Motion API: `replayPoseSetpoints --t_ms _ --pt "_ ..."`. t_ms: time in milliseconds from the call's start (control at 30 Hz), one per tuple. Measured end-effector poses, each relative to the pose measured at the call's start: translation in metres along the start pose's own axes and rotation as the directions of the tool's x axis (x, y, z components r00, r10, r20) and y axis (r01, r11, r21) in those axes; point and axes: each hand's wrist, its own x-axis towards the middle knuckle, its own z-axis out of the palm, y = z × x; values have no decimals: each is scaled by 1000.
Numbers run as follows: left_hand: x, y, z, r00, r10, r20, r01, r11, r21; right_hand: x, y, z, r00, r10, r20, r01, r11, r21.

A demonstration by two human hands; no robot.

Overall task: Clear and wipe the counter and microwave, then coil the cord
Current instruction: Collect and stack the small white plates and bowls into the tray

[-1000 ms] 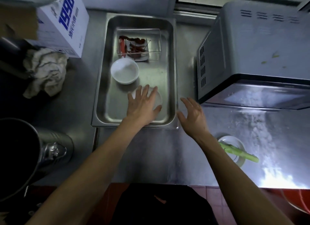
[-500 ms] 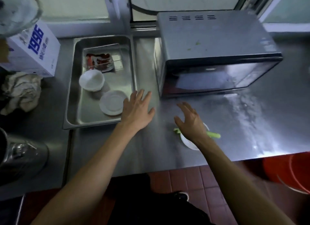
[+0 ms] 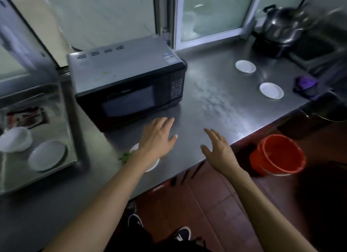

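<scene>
Microwave sits on the steel bench, at about eleven o'clock from both hands. Left hand hovers spread and empty just before its door, over a small white dish with a green stalk. Right hand, also spread and empty, hangs at the bench edge. Two white saucers lie well apart at two o'clock.

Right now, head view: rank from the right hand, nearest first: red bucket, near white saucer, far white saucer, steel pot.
From the right hand:
1. red bucket, on the floor to its right.
2. near white saucer, counter's right part.
3. far white saucer, farther back.
4. steel pot, back right corner.
</scene>
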Motion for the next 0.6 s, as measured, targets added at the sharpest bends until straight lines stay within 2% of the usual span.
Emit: replayPoseSetpoints --t_ms 300,600 --pt "58 106 34 971 220 95 -216 975 -50 -12 80 -54 975 194 -111 -188 980 61" --pt "157 157 76 952 273 134 -255 957 -138 57 138 -90 953 267 -141 -260 963 67"
